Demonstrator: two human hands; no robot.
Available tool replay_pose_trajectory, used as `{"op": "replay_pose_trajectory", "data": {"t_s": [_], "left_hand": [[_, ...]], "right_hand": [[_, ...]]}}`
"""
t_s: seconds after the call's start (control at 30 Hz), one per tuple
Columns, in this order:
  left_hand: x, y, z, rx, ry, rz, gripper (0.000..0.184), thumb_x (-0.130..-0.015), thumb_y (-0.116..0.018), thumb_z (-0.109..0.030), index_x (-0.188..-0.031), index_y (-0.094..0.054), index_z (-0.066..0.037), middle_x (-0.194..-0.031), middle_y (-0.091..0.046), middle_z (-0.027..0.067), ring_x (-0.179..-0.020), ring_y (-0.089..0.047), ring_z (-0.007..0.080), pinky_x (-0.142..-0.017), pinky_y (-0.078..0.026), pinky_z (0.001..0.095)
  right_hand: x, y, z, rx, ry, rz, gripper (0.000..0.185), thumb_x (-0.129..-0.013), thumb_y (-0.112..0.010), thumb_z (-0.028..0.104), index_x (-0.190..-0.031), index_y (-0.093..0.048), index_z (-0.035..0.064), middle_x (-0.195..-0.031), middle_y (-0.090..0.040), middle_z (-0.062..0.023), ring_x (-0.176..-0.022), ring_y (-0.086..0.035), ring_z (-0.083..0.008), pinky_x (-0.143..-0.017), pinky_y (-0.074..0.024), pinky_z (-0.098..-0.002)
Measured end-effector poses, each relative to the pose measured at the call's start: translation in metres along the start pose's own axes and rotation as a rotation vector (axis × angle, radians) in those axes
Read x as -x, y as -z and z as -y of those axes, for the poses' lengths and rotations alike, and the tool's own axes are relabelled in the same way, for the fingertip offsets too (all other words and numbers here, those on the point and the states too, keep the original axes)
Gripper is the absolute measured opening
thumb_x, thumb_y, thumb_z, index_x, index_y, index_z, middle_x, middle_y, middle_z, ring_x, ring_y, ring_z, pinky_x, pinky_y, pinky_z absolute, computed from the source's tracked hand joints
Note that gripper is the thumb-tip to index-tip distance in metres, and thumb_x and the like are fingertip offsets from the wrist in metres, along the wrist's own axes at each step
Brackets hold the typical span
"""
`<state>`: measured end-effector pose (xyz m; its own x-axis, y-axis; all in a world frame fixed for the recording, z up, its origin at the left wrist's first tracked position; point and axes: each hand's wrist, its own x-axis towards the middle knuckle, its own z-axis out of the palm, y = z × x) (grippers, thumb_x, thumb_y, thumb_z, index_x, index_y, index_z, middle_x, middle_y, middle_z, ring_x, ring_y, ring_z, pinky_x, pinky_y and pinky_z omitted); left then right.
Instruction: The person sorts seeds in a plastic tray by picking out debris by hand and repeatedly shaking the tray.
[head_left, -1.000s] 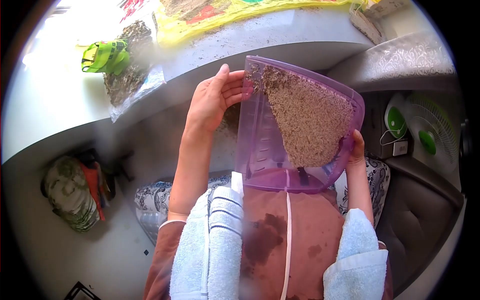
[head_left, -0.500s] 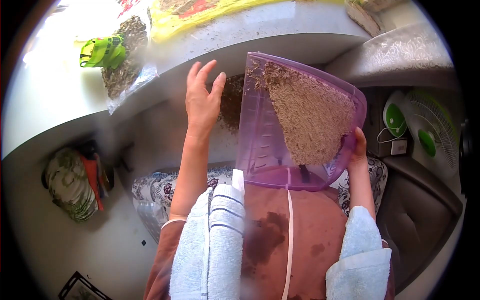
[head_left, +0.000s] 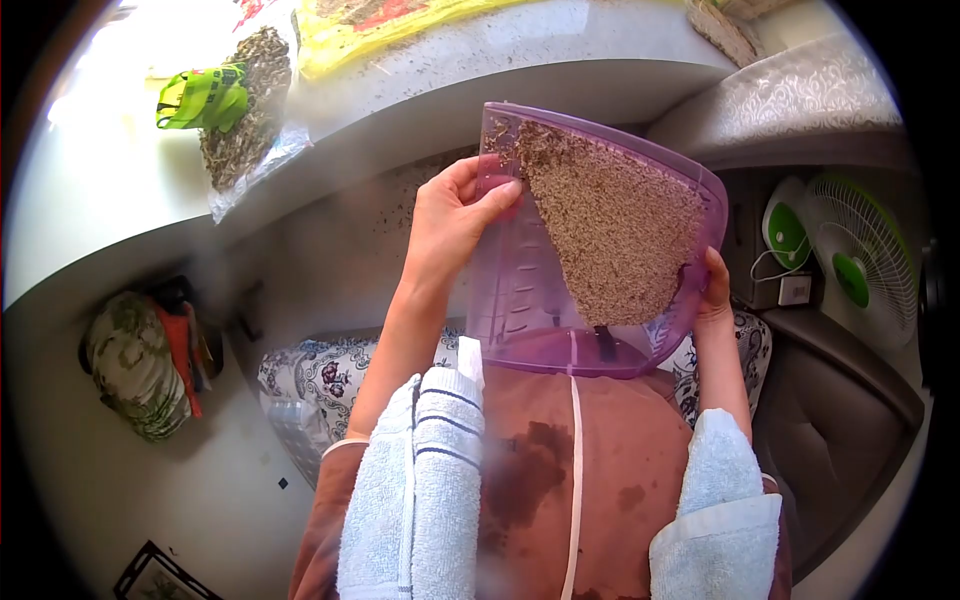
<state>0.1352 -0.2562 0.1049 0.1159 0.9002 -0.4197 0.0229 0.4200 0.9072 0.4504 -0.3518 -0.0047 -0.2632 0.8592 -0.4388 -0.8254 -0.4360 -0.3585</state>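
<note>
A translucent purple plastic winnowing pan (head_left: pixel 520 270) is held up in front of my brown shirt. A heap of small tan grains (head_left: pixel 620 230) lies along its right side, with darker husk bits near the upper left corner. My left hand (head_left: pixel 455 205) grips the pan's open left edge, thumb on the inside and fingers behind. My right hand (head_left: pixel 714 290) is closed on the rim at the right; some of its fingers are hidden behind the pan. Light blue towels (head_left: pixel 445 480) cover part of my arms.
Dark specks are on the floor beyond my left hand. A white counter (head_left: pixel 120 210) curves across the far side, bearing a bag of dry husks (head_left: pixel 260 110) and a yellow sheet (head_left: pixel 345 45). A fan (head_left: pixel 855 250) and dark brown chair (head_left: pixel 840 400) stand at right.
My left hand has moved right from open air and taken hold of the pan's left edge. A dark clump seen beyond that edge has scattered. The right hand keeps its grip.
</note>
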Motion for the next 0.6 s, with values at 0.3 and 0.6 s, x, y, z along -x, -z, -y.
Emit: {"op": "replay_pose_trajectory", "data": {"t_s": [0.3, 0.6], "left_hand": [[0.027, 0.028, 0.016, 0.183, 0.121, -0.028, 0.022, -0.086, -0.059, -0.010, -0.103, -0.059, 0.004, -0.091, -0.066, 0.0127, -0.078, -0.065, 0.0159, -0.072, -0.053, 0.0264], [-0.005, 0.049, 0.010, -0.819, -0.513, -0.418, 0.056, -0.084, -0.062, -0.029, -0.128, -0.042, -0.001, -0.133, -0.037, 0.0232, -0.125, -0.035, 0.0333, -0.102, -0.029, 0.0387]], "right_hand": [[0.004, 0.003, -0.004, -0.028, -0.034, -0.023, 0.060, -0.076, -0.065, 0.029, -0.125, -0.044, 0.0009, -0.119, -0.055, -0.0134, -0.108, -0.054, -0.0273, -0.096, -0.0413, -0.0400], [-0.002, 0.010, -0.003, 0.022, -0.049, -0.033, 0.062, -0.075, -0.065, 0.032, -0.126, -0.044, 0.0024, -0.121, -0.053, -0.0128, -0.110, -0.052, -0.0281, -0.098, -0.0388, -0.0410]]}}
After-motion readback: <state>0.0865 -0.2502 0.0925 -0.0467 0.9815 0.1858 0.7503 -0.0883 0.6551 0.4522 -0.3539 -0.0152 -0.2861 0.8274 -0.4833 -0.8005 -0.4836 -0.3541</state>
